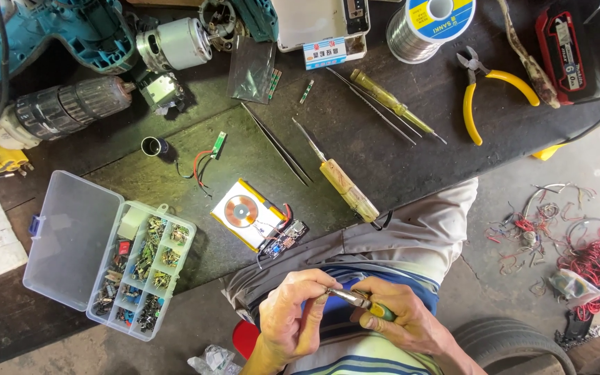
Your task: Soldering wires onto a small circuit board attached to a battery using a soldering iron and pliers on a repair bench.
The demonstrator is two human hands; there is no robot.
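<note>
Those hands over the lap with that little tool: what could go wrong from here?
1. The left hand and right hand work a small green-handled tool over the lap, off the bench; a dropped bit could vanish among the wire scraps.
2. The open parts box sits near the bench edge; a knock might spill it.

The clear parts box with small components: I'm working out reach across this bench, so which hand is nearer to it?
Left. The left hand lies just right of the parts box, below the bench edge. The right hand sits farther right, beyond the left, both pinching a small metal tool.
</note>
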